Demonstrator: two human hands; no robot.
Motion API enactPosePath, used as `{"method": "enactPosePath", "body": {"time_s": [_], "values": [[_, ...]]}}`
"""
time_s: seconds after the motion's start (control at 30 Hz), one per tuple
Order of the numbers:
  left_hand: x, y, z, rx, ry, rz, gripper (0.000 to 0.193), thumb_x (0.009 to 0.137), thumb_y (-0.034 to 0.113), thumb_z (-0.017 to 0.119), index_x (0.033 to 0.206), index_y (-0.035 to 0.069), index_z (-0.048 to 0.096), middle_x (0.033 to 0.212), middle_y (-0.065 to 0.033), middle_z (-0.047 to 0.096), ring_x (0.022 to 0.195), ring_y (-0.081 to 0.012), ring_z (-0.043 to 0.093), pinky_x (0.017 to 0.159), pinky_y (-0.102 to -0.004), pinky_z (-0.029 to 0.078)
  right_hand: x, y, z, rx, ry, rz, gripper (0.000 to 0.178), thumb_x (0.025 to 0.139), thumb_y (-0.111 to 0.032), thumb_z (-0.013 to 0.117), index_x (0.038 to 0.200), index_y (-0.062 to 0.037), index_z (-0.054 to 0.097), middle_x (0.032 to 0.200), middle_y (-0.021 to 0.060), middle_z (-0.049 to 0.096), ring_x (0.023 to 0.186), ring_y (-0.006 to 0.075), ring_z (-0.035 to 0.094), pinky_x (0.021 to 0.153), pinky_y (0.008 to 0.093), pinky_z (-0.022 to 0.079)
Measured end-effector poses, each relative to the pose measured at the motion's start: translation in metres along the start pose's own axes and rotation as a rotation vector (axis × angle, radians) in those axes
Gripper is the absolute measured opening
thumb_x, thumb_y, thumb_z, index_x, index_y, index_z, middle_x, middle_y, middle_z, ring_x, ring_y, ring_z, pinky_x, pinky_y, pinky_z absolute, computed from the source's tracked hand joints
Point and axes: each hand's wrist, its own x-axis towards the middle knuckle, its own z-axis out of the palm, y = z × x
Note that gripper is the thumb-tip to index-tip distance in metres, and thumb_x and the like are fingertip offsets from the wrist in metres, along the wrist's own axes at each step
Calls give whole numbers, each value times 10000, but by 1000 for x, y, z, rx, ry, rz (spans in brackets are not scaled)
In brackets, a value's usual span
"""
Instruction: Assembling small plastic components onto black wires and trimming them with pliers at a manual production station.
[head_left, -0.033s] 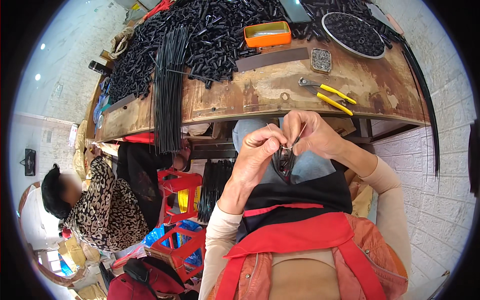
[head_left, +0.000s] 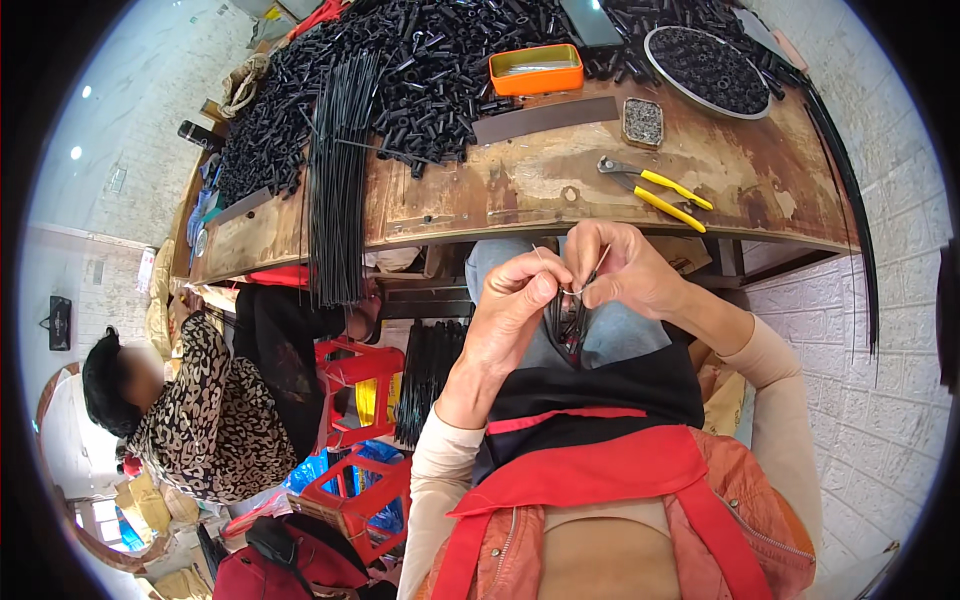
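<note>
Over my lap, just in front of the table edge, both hands work close together. My left hand [head_left: 522,297] pinches one end of a thin pale string [head_left: 571,293], and my right hand [head_left: 622,268] pinches its other end. Short ends of the string stick up past the fingers of each hand. Below the fingers a bundle of thin black strips [head_left: 568,330] hangs between my knees. The string crosses at the top of this bundle; whether it is knotted is too small to tell.
Pincers [head_left: 655,192] with yellow handles lie on the wooden table [head_left: 430,205]. Nearby are a small tin of metal bits [head_left: 642,122], an orange box [head_left: 536,69], a round tray [head_left: 690,104] and heaped black tubes [head_left: 430,70]. Long black rods [head_left: 338,200] overhang the edge. Another person [head_left: 210,400] sits left.
</note>
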Motion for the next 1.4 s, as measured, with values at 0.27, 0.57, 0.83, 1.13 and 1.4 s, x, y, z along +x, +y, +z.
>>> {"method": "enactPosePath", "body": {"time_s": [0.27,0.57,0.83,1.13,1.4], "values": [[-2,15,8,91,51,19,197,862,131,719,1005,3,677,918,-52,637,821,-145,610,750,-288,499,-7,-14,30,-249,227,-202,221,757,58,760,864,2,575,904,97,581,826,158,586,759,288,497],[2,-4,-3,126,-23,-87,123,800,-88,689,883,-18,632,1018,-114,618,900,-212,656,816,-327,557,-21,-30,27,-383,277,-288,224,722,62,775,836,-10,596,863,98,616,812,172,590,747,296,467],[16,3,5,332,-56,-37,151,815,-128,664,830,-14,566,1109,-213,645,1002,-253,644,828,-407,589,-19,-55,-5,-615,130,-114,287,774,-11,770,1002,-32,598,970,26,608,934,140,571,863,290,452],[52,3,22,421,123,-40,103,843,-9,684,941,-27,658,1041,-167,683,932,-219,657,792,-382,578,1,-145,-211,-1841,525,-456,141,859,-43,583,966,-34,674,926,114,651,901,279,611,800,346,497],[47,-9,15,399,51,-115,134,850,-19,679,980,-36,648,1074,-167,680,928,-203,657,803,-349,565,24,-172,-261,-2199,161,-308,184,758,-12,645,938,-49,647,896,88,629,936,268,589,789,343,522]]}}
